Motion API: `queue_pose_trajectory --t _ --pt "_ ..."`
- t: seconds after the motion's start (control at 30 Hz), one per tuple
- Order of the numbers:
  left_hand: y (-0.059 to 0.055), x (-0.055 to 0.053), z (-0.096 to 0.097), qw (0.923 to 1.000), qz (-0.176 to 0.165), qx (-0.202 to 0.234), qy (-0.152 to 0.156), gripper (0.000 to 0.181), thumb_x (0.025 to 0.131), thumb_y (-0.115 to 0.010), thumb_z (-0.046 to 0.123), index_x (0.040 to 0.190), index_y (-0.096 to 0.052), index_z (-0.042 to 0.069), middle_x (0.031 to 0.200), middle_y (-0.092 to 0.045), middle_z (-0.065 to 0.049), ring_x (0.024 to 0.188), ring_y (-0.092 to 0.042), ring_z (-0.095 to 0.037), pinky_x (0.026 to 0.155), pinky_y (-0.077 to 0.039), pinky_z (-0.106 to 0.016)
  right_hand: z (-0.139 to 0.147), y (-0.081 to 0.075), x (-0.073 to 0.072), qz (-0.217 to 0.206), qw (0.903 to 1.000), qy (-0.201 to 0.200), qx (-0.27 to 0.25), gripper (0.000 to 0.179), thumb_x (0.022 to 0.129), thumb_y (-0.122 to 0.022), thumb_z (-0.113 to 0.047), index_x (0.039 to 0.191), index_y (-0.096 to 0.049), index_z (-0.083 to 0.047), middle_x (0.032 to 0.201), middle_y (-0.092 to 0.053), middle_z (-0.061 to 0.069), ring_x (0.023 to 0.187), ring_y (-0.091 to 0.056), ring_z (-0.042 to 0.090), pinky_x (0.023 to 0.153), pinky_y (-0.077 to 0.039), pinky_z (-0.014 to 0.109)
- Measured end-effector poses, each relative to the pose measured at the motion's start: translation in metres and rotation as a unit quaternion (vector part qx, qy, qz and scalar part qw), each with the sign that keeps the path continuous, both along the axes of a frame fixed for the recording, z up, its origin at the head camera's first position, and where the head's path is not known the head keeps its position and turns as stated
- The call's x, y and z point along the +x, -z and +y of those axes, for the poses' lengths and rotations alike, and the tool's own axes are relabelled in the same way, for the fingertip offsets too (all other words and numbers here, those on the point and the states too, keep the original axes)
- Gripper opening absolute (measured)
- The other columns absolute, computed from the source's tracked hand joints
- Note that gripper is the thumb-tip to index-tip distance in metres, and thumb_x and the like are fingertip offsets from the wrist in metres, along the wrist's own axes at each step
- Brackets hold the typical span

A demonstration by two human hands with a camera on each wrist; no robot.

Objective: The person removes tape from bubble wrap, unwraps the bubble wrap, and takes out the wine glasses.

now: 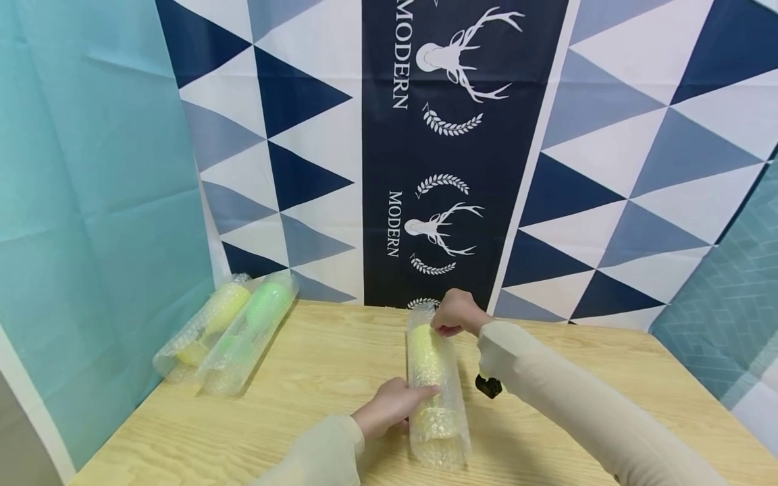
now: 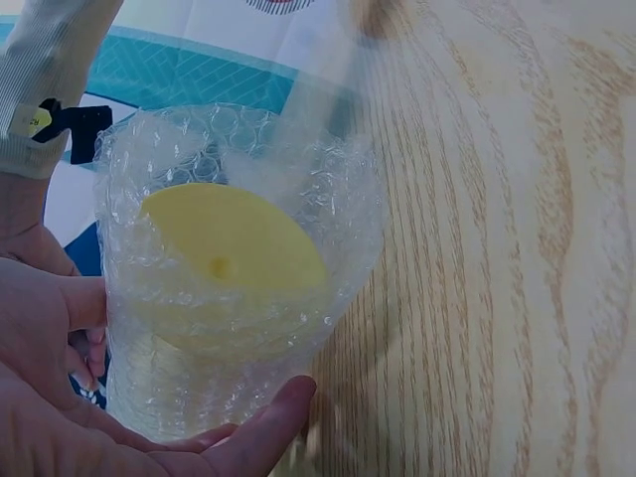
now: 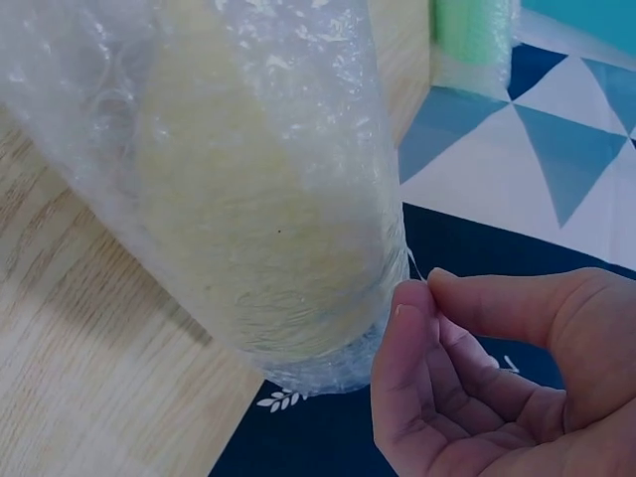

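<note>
A yellow object rolled in clear bubble wrap point(image 1: 433, 378) lies lengthwise on the wooden table. My left hand point(image 1: 395, 405) grips the near part of this roll from its left side, thumb across the top. In the left wrist view, a round yellow end point(image 2: 234, 238) shows inside the open mouth of the wrap. At the far end, my right hand point(image 1: 457, 312) is by the roll's right edge. In the right wrist view, thumb and forefinger point(image 3: 437, 288) pinch a thin clear strip that runs to the wrap's edge.
Two more bubble-wrapped rolls, one yellow point(image 1: 225, 307) and one green point(image 1: 267, 304), lie side by side at the table's left. A patterned cloth point(image 1: 316, 128) hangs behind the wooden table point(image 1: 328, 364), with a teal cloth point(image 1: 109, 202) along the left.
</note>
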State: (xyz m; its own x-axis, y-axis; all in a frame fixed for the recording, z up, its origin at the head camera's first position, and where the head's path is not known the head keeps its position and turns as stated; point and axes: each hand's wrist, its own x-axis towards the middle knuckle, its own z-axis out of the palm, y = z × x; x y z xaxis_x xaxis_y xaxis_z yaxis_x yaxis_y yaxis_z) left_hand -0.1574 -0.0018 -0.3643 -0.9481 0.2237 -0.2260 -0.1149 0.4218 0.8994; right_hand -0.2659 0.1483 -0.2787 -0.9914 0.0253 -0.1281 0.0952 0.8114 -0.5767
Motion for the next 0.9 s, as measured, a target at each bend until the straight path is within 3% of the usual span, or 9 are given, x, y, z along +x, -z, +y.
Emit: queue_pose_trajectory --t 0.3,0.67,0.9 --pt "0.002 0.0 -0.002 0.9999 -0.008 0.003 0.007 0.048 0.088 -0.062 0.045 0.102 -0.058 -0.001 0.089 -0.062 -0.007 0.077 -0.06 -0.016 0.068 -0.053 -0.032 0.006 0.003 0.001 -0.018 0.9979 0.013 -0.061 0.017 0.067 -0.064 0.004 0.053 -0.06 -0.005 0.048 -0.055 -0.001 0.042 -0.056 0.007 0.054 -0.057 0.025" --pt "-0.004 -0.001 0.001 0.9999 0.006 0.003 0.008 0.049 0.087 -0.063 0.046 0.101 -0.058 -0.001 0.089 -0.061 -0.007 0.076 -0.059 -0.017 0.068 -0.052 -0.031 0.019 -0.007 0.005 -0.016 0.9939 0.008 -0.109 0.007 0.075 -0.068 0.004 0.068 -0.066 0.003 0.051 -0.056 0.0 0.047 -0.056 0.006 0.058 -0.059 0.026" --pt "0.0 0.003 0.002 1.0 0.005 -0.002 0.002 0.051 0.086 -0.064 0.045 0.102 -0.056 -0.002 0.088 -0.059 -0.007 0.075 -0.056 -0.018 0.066 -0.048 -0.029 0.026 0.0 0.013 -0.026 0.9909 0.002 -0.132 0.005 0.076 -0.065 0.004 0.074 -0.068 0.007 0.051 -0.058 -0.001 0.047 -0.057 0.005 0.058 -0.058 0.025"
